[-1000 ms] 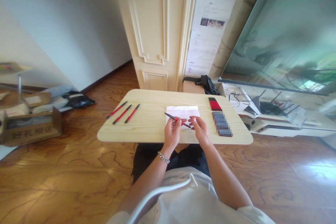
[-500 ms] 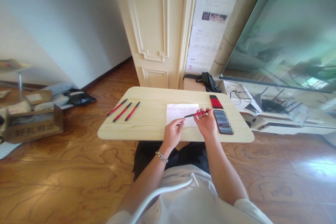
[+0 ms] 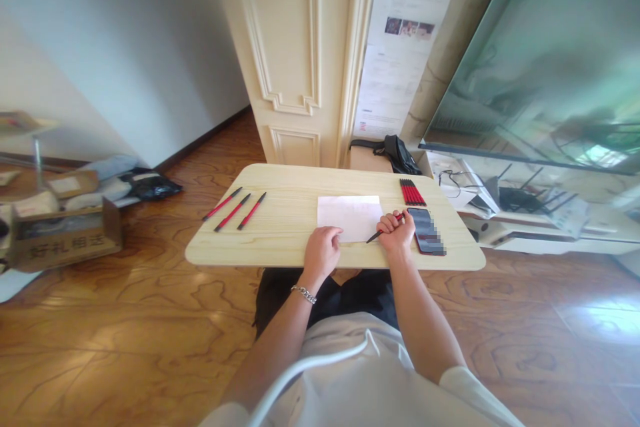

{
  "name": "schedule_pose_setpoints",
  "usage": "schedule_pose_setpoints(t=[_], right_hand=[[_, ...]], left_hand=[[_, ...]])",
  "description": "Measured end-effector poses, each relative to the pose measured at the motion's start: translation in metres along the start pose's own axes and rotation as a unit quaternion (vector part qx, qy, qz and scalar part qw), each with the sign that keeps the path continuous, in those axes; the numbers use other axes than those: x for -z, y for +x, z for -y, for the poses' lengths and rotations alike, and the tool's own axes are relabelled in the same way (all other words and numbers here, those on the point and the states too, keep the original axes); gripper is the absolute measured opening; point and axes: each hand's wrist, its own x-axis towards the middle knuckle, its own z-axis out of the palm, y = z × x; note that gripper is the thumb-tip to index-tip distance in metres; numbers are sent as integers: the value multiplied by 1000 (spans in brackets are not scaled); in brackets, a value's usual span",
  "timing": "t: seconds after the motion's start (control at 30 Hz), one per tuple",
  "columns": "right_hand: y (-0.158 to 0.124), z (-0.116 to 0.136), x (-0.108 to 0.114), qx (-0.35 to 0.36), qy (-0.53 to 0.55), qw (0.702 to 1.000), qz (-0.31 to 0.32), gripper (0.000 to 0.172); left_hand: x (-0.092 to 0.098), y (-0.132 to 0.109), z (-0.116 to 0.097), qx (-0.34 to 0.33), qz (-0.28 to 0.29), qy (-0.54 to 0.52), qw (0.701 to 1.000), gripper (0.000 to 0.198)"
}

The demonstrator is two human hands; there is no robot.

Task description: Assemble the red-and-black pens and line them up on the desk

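Observation:
My right hand (image 3: 397, 230) is shut around a red-and-black pencil (image 3: 374, 237), whose dark tip points left and down just past the paper's lower right corner. That hand sits right beside a phone (image 3: 425, 232) in a red case, its screen blurred out. My left hand (image 3: 323, 255) rests on the light wooden table (image 3: 280, 240), holding nothing, its fingertips at the lower edge of a white sheet of paper (image 3: 349, 217). Three loose red-and-black pencils (image 3: 234, 211) lie at the table's left, and a tight row of similar pencils (image 3: 413, 192) lies beyond the phone.
A black bag (image 3: 395, 153) sits behind the table, next to a cream door frame (image 3: 295, 147). To the right are a shelf with cables and a router (image 3: 520, 200) and a large glass panel (image 3: 540, 60). A cardboard box (image 3: 65, 237) stands on the wooden floor at left.
My right hand has drawn back toward me and closed around the pencil, its tip swinging down. My left hand has slid nearer the table's front edge, off the paper's middle.

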Motion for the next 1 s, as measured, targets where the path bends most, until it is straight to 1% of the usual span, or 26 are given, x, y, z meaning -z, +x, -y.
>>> schedule_pose_setpoints(t=[0.1, 0.23, 0.3, 0.47, 0.57, 0.7, 0.77, 0.8, 0.83, 0.9, 1.0], right_hand=[[0, 0, 0, -21, 45, 999, 10, 30], [-1, 1, 0, -46, 92, 995, 19, 24], [-2, 1, 0, -49, 97, 994, 14, 23], [-2, 1, -1, -43, 93, 995, 4, 30], [-3, 1, -1, -46, 86, 995, 1, 28], [-4, 6, -10, -50, 85, 995, 25, 34], [-3, 9, -20, -56, 64, 996, 36, 35], [-2, 10, -26, -58, 42, 997, 32, 34], [-1, 9, -30, -56, 13, 998, 19, 35], [0, 6, -38, -38, -66, 997, -29, 42], [-2, -2, -41, 3, -194, 977, -92, 53]], left_hand=[[2, -1, -3, -4, 23, 22, 999, 23], [4, -2, -7, -13, 48, 43, 998, 22], [4, -2, -8, -17, 53, 47, 997, 21], [6, -1, -9, -24, 57, 48, 997, 21], [7, -1, -10, -26, 62, 49, 997, 21], [6, -2, -11, -28, 79, 52, 995, 21], [6, -3, -11, -32, 87, 51, 994, 21], [6, -3, -11, -35, 89, 50, 994, 21], [5, -3, -11, -38, 91, 49, 994, 21], [5, -4, -11, -44, 93, 45, 994, 22], [5, -4, -10, -50, 93, 39, 994, 24]])
